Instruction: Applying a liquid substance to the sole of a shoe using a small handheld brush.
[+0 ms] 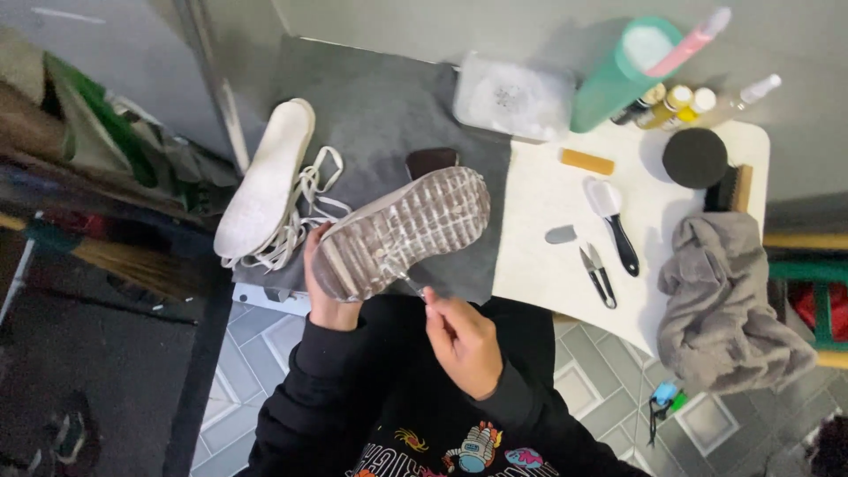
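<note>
A shoe (402, 231) is held sole-up over a grey mat (389, 115), its ribbed grey sole facing me. My left hand (325, 291) grips the heel end of the shoe from below. My right hand (459, 340) pinches a thin metal pick (408, 284) whose tip touches the sole near the heel. A white insole (265, 181) and loose white laces (305, 216) lie on the mat to the left.
On the white table (548, 265) to the right lie a black-handled brush (614, 221), small scissors (599, 274), a grey scrap (560, 234), a round black tin (695, 157) and a grey cloth (724, 296). A clear tub (512, 97), a green cup (618, 79) and small bottles (676, 102) stand behind.
</note>
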